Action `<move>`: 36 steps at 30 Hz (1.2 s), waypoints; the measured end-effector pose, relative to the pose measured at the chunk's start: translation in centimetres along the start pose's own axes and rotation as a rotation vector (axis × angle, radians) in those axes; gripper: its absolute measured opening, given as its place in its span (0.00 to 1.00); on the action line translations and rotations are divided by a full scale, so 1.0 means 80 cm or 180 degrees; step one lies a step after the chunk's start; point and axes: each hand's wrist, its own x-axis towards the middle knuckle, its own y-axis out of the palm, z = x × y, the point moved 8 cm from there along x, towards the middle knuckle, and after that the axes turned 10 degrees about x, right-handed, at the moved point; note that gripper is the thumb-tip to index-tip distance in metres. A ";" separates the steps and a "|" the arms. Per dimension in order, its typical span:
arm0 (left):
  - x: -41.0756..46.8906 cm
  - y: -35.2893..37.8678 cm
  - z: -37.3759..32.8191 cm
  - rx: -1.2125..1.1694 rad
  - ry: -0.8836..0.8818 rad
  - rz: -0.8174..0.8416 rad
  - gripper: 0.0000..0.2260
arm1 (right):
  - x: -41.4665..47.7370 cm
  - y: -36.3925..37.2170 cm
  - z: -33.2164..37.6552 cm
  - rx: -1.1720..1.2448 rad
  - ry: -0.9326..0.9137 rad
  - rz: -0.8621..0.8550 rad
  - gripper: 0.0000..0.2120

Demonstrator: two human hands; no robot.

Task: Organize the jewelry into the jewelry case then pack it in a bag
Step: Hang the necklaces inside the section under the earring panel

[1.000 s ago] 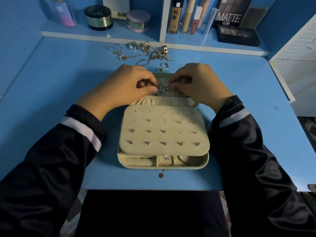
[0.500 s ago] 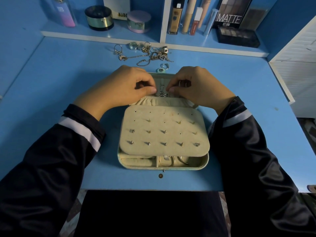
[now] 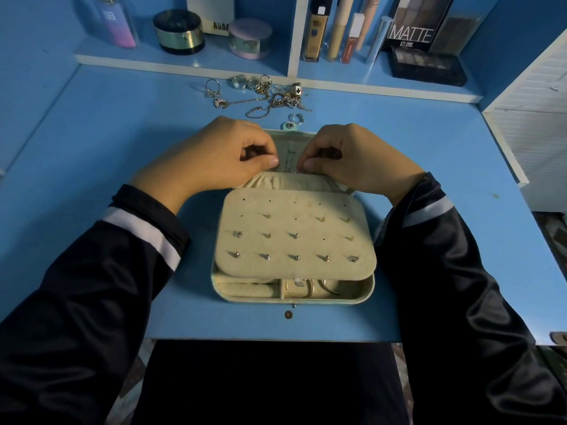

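Observation:
A pale green jewelry case (image 3: 369, 289) lies open on the blue desk. Its cream earring panel (image 3: 294, 237) carries several studs. Beyond the panel is the lid's elastic pocket (image 3: 288, 180). My left hand (image 3: 214, 157) pinches the pocket's top edge between thumb and forefinger. My right hand (image 3: 359, 161) pinches a thin chain (image 3: 291, 159) that hangs into the pocket's mouth; its lower end is hidden. Loose rings and necklaces (image 3: 264, 93) lie in a heap at the back of the desk. A single ring (image 3: 296, 118) sits by the case's snap tab (image 3: 290, 126).
A shelf behind the desk holds a perfume bottle (image 3: 116, 23), two jars (image 3: 179, 32), makeup tubes (image 3: 337, 26) and a dark palette (image 3: 426, 65). A white slatted cabinet (image 3: 537, 118) stands at the right. The case's front compartments (image 3: 306, 289) hold hoops.
The round pendant that hung between my fingertips has gone down into the pocket and out of sight. Both hands have stayed at the pocket's edge, thumbs closer together.

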 end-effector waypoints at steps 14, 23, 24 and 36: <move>0.001 0.013 -0.002 -0.0201 0.0049 0.0209 0.04 | 0.000 0.006 0.007 -0.0015 -0.0152 0.0071 0.06; 0.002 0.011 -0.001 -0.0190 0.0079 0.0171 0.03 | 0.000 0.008 0.006 0.0062 -0.0057 0.0106 0.06; 0.002 0.011 -0.002 -0.0209 0.0083 0.0177 0.02 | 0.000 0.007 0.005 0.0070 -0.0051 0.0087 0.06; 0.003 0.015 -0.006 -0.0318 0.0092 0.0329 0.01 | 0.000 0.009 0.003 -0.0027 -0.0079 0.0232 0.04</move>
